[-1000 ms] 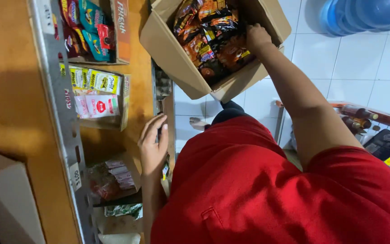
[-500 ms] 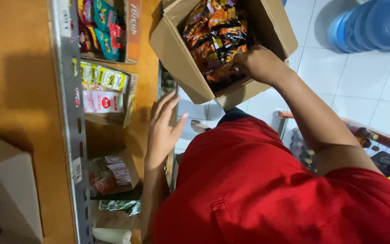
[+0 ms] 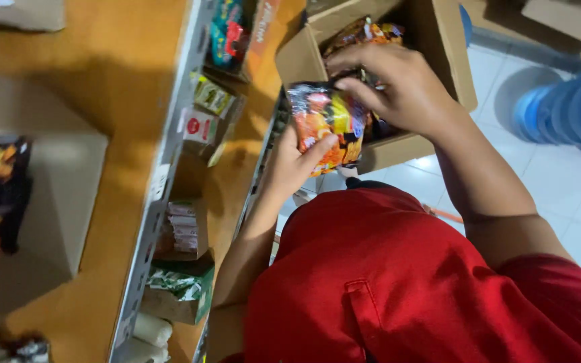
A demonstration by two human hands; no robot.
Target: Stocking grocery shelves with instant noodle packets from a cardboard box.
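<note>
Our right hand is curled over the top of an orange snack packet, fingers bent down around its upper edge at the mouth of the cardboard box. Our left hand comes up from six o'clock, thumb and fingers closed on the packet's lower edge, so both hands grip the same packet between them. The packet sits just outside the box's front flap, at about nine o'clock from the right hand, touching the flap.

We judge the packet light and soft: a thin glossy film around something that would crush or crackle if squeezed. The film looks slippery, so the sealed edges at top and bottom seem the safest places to pinch, rather than the puffed middle.

Inside the box, at twelve o'clock from the hands, more packets of the same kind lie packed together. At nine o'clock runs a metal shelf with small boxes of goods and, lower down, a green pouch. Its front rail is close to the left hand and could catch the packet's corner. Further out at nine o'clock lies the orange shelf top with another carton on it. At three o'clock blue water bottles stand on the white tiled floor, well apart from the hands. Our red shirt fills the lower view.
</note>
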